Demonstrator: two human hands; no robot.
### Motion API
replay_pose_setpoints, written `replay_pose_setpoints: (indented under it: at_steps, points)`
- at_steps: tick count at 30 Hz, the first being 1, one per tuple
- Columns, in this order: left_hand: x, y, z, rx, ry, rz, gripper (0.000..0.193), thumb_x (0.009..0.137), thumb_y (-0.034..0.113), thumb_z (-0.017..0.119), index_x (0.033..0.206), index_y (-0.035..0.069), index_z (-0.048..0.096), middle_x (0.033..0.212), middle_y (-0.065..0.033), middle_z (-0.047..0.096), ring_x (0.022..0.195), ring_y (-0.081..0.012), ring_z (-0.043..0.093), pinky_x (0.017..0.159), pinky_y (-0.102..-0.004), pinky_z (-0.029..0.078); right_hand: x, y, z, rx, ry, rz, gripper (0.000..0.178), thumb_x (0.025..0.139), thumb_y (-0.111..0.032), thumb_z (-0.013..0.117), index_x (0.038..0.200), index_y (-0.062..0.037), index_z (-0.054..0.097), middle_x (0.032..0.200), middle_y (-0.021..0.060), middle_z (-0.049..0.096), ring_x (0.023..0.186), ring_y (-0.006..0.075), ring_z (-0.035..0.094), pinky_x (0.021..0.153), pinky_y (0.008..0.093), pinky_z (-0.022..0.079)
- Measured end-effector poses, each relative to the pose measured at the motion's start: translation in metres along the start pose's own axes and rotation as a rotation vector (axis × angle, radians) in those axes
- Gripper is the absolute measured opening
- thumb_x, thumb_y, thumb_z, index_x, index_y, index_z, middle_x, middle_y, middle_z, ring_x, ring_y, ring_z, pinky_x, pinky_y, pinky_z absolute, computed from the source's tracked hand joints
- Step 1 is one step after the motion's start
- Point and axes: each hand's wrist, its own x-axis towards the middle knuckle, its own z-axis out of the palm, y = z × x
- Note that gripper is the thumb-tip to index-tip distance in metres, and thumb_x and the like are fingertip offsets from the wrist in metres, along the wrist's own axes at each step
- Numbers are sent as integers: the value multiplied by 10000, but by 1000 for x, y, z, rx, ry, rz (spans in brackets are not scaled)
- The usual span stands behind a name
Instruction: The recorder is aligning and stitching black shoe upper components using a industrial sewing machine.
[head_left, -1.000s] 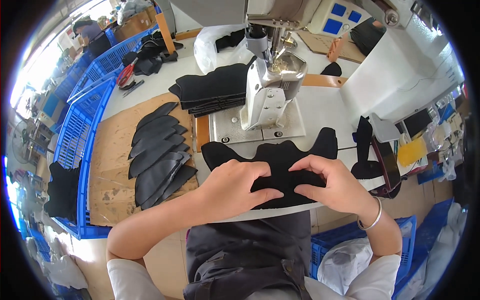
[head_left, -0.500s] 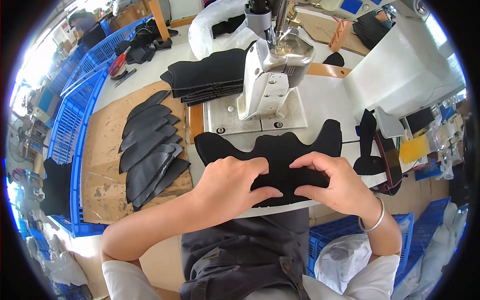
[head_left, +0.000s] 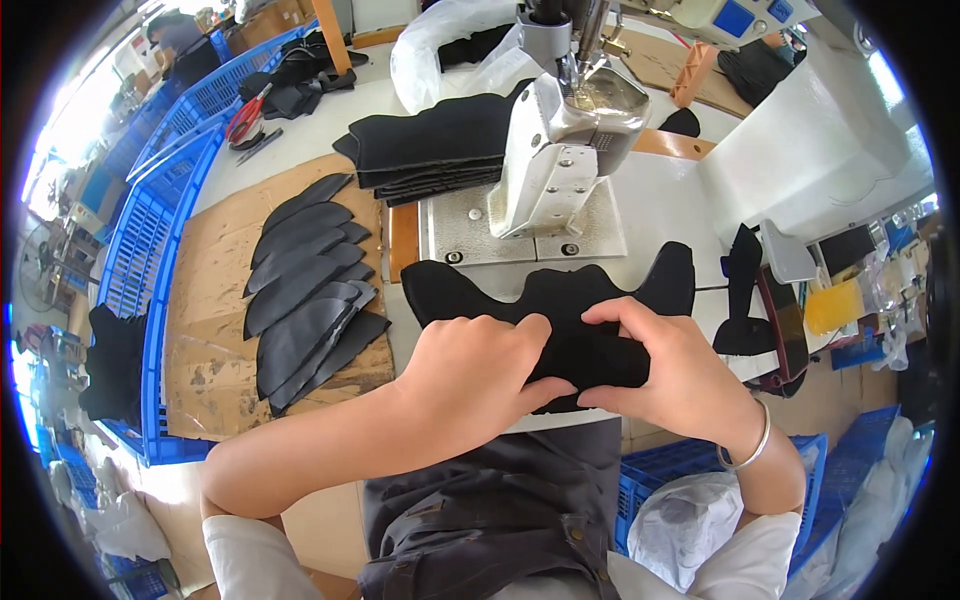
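A black cut fabric piece [head_left: 560,297] with curved lobes lies at the table's near edge, in front of the sewing machine [head_left: 570,150]. My left hand [head_left: 480,365] is closed on its near edge, thumb and bent fingers gripping the cloth. From the other side my right hand [head_left: 670,365] grips the same piece, its fingers curled over a folded part of the near edge. Behind it, left of the machine post, sits a stack of similar black pieces [head_left: 430,145]. Dark leaf-shaped pieces [head_left: 310,270] overlap in a row on a cardboard sheet [head_left: 205,330] to the left.
Blue plastic crates [head_left: 150,290] stand along the left side. Red-handled scissors [head_left: 245,118] lie at the back left. A clear plastic bag [head_left: 415,60] rests behind the stack. On the right are a black strip [head_left: 741,290] and another blue crate [head_left: 640,470] holding a white bag.
The whole view has shifted slightly, so the machine and table sit a little further right. My hands have drawn slightly closer together, and the near edge now looks more folded under my right hand.
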Motion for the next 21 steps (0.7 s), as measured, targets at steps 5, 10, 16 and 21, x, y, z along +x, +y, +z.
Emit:
replay_pose_setpoints:
  at_steps: [5, 10, 16, 21]
  points:
    - [0, -14, -18, -29, -98, -32, 339, 809, 331, 729, 753, 28, 587, 606, -103, 614, 578, -296, 626, 522, -383, 465, 5, -3, -1, -122, -46, 36, 556, 711, -203, 791, 1146, -51, 478, 679, 178, 571, 681, 381, 593, 616, 413, 442]
    - [-3, -23, -21, -147, -126, -41, 289, 821, 289, 721, 738, 47, 588, 605, -78, 607, 588, -273, 620, 530, -351, 450, 3, -6, -1, -128, -28, 64, 590, 696, -241, 802, 1151, -54, 477, 853, 202, 632, 850, 399, 626, 728, 433, 483]
    - [-5, -21, -25, -182, -163, -62, 258, 838, 244, 685, 763, 11, 604, 659, -126, 626, 652, -341, 625, 586, -412, 478, 3, -3, 3, -80, -4, 104, 625, 626, -184, 849, 1144, -66, 518, 844, 155, 581, 790, 327, 581, 761, 359, 474]
    - [-10, -21, -23, -162, -147, -37, 265, 846, 253, 682, 788, 7, 602, 668, -127, 625, 646, -345, 624, 577, -417, 476, 2, -8, 1, -80, -14, 116, 631, 622, -184, 852, 1144, -68, 517, 843, 157, 583, 804, 330, 588, 771, 359, 478]
